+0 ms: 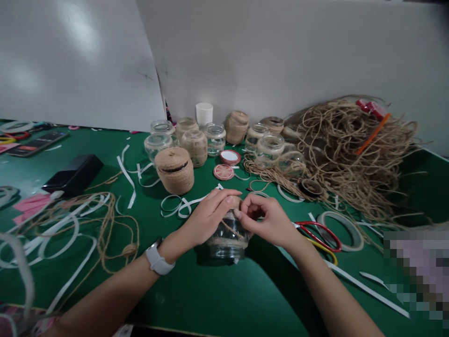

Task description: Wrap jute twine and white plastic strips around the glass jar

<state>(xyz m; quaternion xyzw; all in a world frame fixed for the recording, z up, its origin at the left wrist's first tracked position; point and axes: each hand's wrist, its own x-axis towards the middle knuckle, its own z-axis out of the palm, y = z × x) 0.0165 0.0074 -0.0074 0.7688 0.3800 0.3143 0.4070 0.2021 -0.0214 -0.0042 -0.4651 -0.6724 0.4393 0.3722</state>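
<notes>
A clear glass jar (229, 238) lies tipped between my hands, its threaded mouth toward me and its far end partly covered with jute twine. My left hand (213, 213) wraps over the jar's left side, thumb pressed near the twine. My right hand (264, 217) pinches at the twine-covered end with thumb and forefinger; a strand of jute twine (224, 223) runs down the glass there. Beyond my hands stands a lidded jar fully wrapped in twine (175, 174). Two red-and-white jar lids, one face up (223, 172) and one showing its white inside (230, 157), lie near it.
Several bare and part-wrapped jars (214, 139) stand along the back beside stacked white cups (204, 113). A large heap of jute twine (351, 140) fills the right. Scissors (321, 234) and a tape roll (342, 230) lie right; a black tape dispenser (73, 172) and tangled strips (70, 224) lie left.
</notes>
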